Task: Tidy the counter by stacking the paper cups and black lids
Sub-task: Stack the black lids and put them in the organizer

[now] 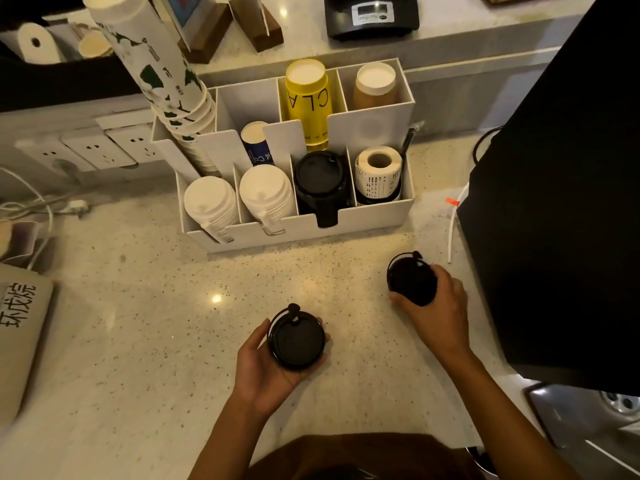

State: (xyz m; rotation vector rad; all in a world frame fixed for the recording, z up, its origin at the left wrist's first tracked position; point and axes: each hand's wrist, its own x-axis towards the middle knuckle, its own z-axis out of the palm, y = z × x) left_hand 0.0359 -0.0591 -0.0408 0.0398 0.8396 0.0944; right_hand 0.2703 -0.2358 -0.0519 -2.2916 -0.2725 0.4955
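Right now I have a black lid in each hand: my left hand [273,358] is curled round one lid [297,337] above the middle of the worktop [138,341], towards its near edge, and my right hand [433,303] grips the other lid [410,278] nearer the right edge, beside the dark machine [554,202]. Neither hand is free, so I judge the stacking must be done lid onto lid. Each lid carries a small plug on a strap; if those catch, the lids may sit crooked and slide apart. The black stack [320,183] in the white organiser [381,216] at the back of the worktop already fills its slot, so pushing more in could jam or tip it. The leaning tower of printed cups [162,81] in the left compartment looks easy to knock when I reach.
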